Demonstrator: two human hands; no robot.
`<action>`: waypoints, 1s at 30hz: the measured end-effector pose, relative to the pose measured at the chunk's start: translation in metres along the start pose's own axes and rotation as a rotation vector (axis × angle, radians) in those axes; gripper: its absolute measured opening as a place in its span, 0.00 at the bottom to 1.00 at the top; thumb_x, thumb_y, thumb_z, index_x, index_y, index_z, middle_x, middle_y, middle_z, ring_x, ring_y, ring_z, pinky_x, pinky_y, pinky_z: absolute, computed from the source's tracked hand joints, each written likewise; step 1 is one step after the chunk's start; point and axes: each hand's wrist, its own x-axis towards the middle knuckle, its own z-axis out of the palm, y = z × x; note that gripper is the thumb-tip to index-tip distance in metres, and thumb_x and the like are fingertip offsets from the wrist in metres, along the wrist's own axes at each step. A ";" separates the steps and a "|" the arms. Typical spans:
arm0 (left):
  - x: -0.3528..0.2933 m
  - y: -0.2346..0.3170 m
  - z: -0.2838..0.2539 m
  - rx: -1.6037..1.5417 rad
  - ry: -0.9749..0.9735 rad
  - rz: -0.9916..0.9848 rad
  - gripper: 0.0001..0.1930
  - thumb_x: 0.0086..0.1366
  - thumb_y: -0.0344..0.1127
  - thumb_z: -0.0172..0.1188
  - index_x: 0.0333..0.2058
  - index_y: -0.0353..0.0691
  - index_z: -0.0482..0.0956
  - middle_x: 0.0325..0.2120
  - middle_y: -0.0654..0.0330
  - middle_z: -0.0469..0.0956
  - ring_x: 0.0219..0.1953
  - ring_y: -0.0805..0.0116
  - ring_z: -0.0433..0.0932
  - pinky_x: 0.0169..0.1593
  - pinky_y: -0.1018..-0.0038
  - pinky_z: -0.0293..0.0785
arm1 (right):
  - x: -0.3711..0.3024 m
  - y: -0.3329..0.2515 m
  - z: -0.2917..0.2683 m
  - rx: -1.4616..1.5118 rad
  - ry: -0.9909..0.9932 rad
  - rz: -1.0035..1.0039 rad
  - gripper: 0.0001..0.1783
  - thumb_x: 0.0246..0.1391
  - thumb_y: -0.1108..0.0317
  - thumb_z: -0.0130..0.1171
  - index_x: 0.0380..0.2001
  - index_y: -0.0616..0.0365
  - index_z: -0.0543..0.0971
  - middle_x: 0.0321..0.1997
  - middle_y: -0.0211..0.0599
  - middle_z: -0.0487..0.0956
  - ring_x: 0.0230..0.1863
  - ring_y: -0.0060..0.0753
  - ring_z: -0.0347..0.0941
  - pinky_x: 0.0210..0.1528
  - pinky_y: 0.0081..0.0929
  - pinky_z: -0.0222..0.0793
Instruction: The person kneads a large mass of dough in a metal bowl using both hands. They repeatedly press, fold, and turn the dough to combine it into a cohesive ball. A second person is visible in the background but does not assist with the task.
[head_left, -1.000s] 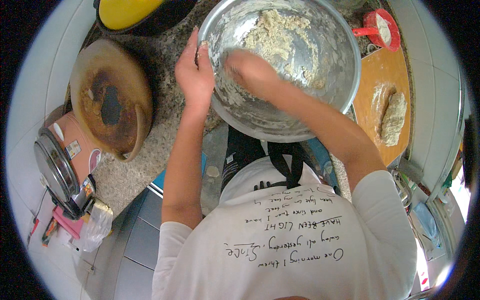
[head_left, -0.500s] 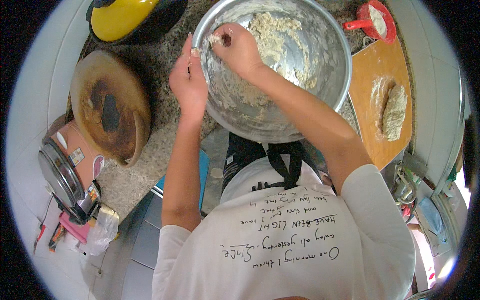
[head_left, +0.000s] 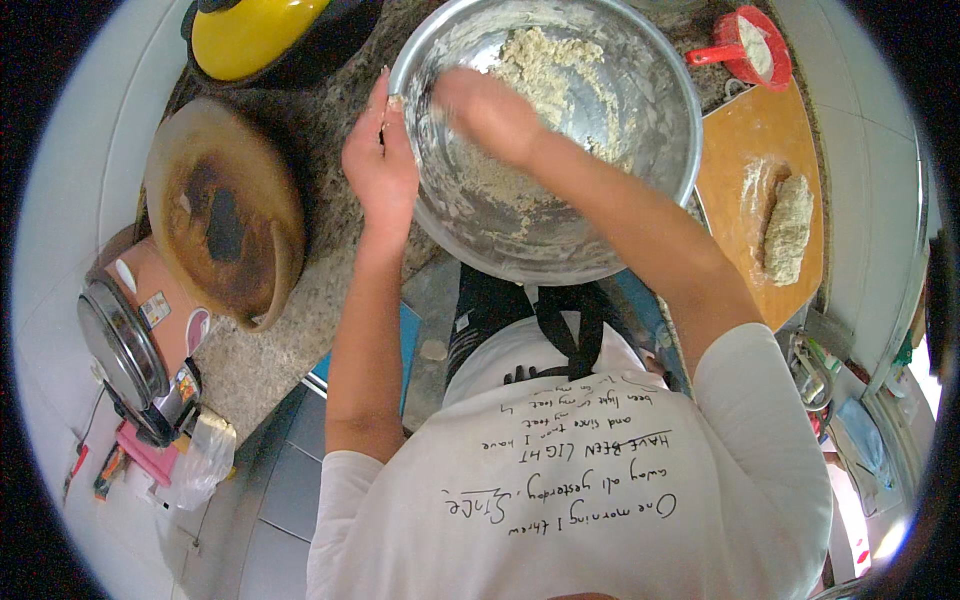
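A large metal mixing bowl (head_left: 690, 120) stands on the counter, its inner wall smeared with flour and dough bits. Crumbly dough (head_left: 545, 65) clings to the far part of its inside. At the bowl's left rim, my left hand (head_left: 380, 165) grips the edge, with bits of dough on its fingertips. My right hand (head_left: 490, 115) is inside the bowl near the left wall, blurred by motion. Its fingers are smeared, so what they hold does not show.
An orange-brown board (head_left: 745, 210) at right carries a floury dough log (head_left: 790, 230). Beyond it sits a red scoop (head_left: 735, 50) of flour. A scorched, upturned clay pot (head_left: 225, 210) and a yellow-lidded dark pot (head_left: 250, 40) stand left, past a metal-lidded appliance (head_left: 125, 345).
My right hand has shifted slightly right and nearer me inside the bowl and is now blurred. My left hand stays on the rim.
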 end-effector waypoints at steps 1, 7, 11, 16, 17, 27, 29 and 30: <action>0.001 0.001 -0.002 0.011 0.014 0.008 0.19 0.72 0.35 0.49 0.56 0.33 0.75 0.51 0.51 0.79 0.52 0.66 0.77 0.58 0.72 0.68 | 0.020 0.004 -0.009 -0.136 0.001 0.213 0.10 0.53 0.67 0.51 0.34 0.60 0.78 0.38 0.49 0.76 0.43 0.54 0.75 0.46 0.47 0.73; -0.006 -0.010 -0.002 -0.013 0.090 0.016 0.17 0.70 0.33 0.51 0.55 0.35 0.77 0.49 0.51 0.81 0.50 0.65 0.79 0.56 0.72 0.70 | -0.046 -0.040 0.000 0.073 -0.140 0.072 0.07 0.47 0.75 0.57 0.33 0.60 0.77 0.38 0.47 0.75 0.45 0.54 0.73 0.47 0.45 0.71; -0.016 -0.017 0.002 0.021 0.084 0.024 0.17 0.70 0.33 0.52 0.55 0.37 0.77 0.49 0.50 0.81 0.49 0.65 0.79 0.56 0.72 0.70 | -0.109 -0.058 -0.019 0.067 -0.518 0.088 0.10 0.47 0.74 0.57 0.36 0.60 0.78 0.40 0.45 0.75 0.47 0.50 0.72 0.50 0.43 0.70; -0.017 -0.008 0.000 0.034 0.047 0.051 0.17 0.70 0.33 0.50 0.55 0.37 0.77 0.48 0.49 0.81 0.50 0.65 0.80 0.56 0.72 0.70 | -0.081 -0.032 0.002 -0.021 -0.397 -0.007 0.09 0.49 0.72 0.55 0.36 0.59 0.78 0.42 0.43 0.76 0.49 0.49 0.73 0.51 0.42 0.71; -0.017 -0.008 0.000 0.015 0.041 0.037 0.17 0.70 0.33 0.50 0.55 0.37 0.77 0.49 0.49 0.81 0.50 0.65 0.80 0.56 0.72 0.70 | -0.055 -0.030 0.001 -0.050 -0.352 0.073 0.09 0.50 0.72 0.55 0.35 0.59 0.79 0.42 0.44 0.76 0.49 0.49 0.73 0.51 0.42 0.71; -0.008 -0.024 -0.008 0.033 0.108 0.062 0.17 0.70 0.33 0.53 0.55 0.37 0.77 0.47 0.49 0.81 0.48 0.64 0.81 0.55 0.71 0.72 | -0.096 -0.062 -0.019 -0.049 -0.400 0.038 0.10 0.50 0.74 0.53 0.36 0.62 0.78 0.40 0.48 0.76 0.48 0.52 0.71 0.51 0.41 0.69; -0.009 -0.022 -0.010 0.027 0.097 0.035 0.17 0.70 0.34 0.53 0.55 0.38 0.78 0.48 0.49 0.81 0.48 0.63 0.81 0.55 0.70 0.72 | -0.106 -0.064 -0.025 -0.061 -0.556 0.084 0.09 0.50 0.74 0.52 0.35 0.62 0.77 0.39 0.48 0.75 0.47 0.53 0.71 0.50 0.42 0.69; -0.009 -0.019 -0.011 0.025 0.089 0.019 0.17 0.70 0.34 0.53 0.55 0.38 0.78 0.48 0.49 0.81 0.48 0.63 0.81 0.55 0.70 0.72 | -0.103 -0.065 -0.024 -0.033 -0.497 0.074 0.09 0.49 0.74 0.52 0.34 0.62 0.77 0.38 0.48 0.75 0.47 0.53 0.71 0.50 0.42 0.69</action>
